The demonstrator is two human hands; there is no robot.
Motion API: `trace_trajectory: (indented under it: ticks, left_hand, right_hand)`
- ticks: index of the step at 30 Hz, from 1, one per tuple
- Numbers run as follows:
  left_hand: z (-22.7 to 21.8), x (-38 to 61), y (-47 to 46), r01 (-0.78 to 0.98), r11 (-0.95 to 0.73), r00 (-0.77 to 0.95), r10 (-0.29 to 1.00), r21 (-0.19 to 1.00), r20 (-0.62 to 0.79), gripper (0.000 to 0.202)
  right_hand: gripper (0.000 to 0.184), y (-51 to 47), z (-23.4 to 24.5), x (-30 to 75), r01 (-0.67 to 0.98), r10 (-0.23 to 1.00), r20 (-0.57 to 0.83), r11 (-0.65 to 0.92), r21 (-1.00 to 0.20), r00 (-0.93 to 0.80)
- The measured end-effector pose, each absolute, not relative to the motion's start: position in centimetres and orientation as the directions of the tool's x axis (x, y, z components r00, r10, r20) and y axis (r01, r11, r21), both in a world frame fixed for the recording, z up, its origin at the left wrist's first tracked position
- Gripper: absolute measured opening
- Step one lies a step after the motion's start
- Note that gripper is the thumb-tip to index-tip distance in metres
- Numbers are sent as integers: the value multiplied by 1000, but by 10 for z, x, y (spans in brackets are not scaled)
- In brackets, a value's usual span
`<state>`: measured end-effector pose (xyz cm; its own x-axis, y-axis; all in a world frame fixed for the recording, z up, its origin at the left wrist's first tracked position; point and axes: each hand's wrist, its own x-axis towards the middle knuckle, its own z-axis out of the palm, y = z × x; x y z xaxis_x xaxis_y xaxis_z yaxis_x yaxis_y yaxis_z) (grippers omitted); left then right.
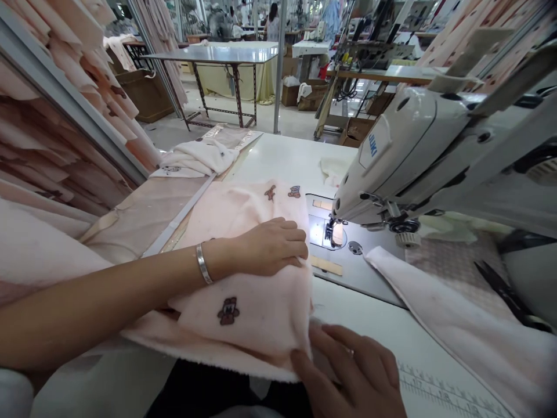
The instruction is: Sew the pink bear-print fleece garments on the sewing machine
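A pale pink fleece piece [256,290] printed with small cartoon figures lies over the table's left part and hangs toward my lap. My left hand [274,247], with a silver bracelet [203,264] at the wrist, rests on it with fingers curled onto the cloth near its right edge. Lower down, my right hand [357,371] pinches the near right corner, thumb on top and fingers partly under the fabric. Just right of the cloth edge is the lit presser foot [329,230] of a white sewing machine [404,139]; the cloth lies beside it, apart from the needle.
Black scissors [509,293] lie at the right beyond a pink fabric strip [435,302]. A printed ruler scale [444,392] runs along the near edge. Folded white cloth [195,157] sits at the back left. Hanging pink fabric [73,75] crowds the left side.
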<state>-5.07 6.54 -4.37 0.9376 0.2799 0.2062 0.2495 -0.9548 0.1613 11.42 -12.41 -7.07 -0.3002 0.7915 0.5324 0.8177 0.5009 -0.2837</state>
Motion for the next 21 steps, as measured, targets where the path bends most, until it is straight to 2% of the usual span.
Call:
trace_trajectory:
  ticks: [5, 7, 9, 11, 13, 15, 19, 21]
  left_hand:
    - [-30, -50, 67, 278, -930, 941, 314, 241, 125, 22]
    - [-25, -46, 66, 362, -896, 921, 386, 257, 48, 21]
    - [-23, -40, 64, 450, -867, 888, 460, 215, 0, 20]
    - [-24, -34, 58, 492, -864, 865, 499, 110, 52, 15]
    - [-27, -29, 49, 487, -873, 860, 480, 1, 174, 8]
    - [-31, -28, 36, 476, -879, 858, 458, -27, 232, 11]
    - [-36, -38, 10, 517, -850, 840, 527, 107, 132, 14]
    - [-38, -45, 3, 517, -839, 828, 540, 172, 148, 21]
  right_hand:
    - [20, -114, -70, 123, 828, 836, 438, 480, -289, -331]
    - [20, -112, -69, 124, 815, 824, 447, 501, -290, -348]
    - [21, -110, -69, 124, 804, 817, 453, 516, -296, -358]
    - [22, -108, -68, 123, 793, 806, 467, 531, -298, -364]
    - [22, -107, -67, 123, 785, 795, 483, 544, -296, -368]
    - [21, -106, -66, 124, 782, 789, 492, 549, -295, -369]
    - [20, -105, -66, 129, 776, 775, 492, 569, -271, -396]
    - [19, -102, -66, 132, 776, 766, 487, 581, -245, -419]
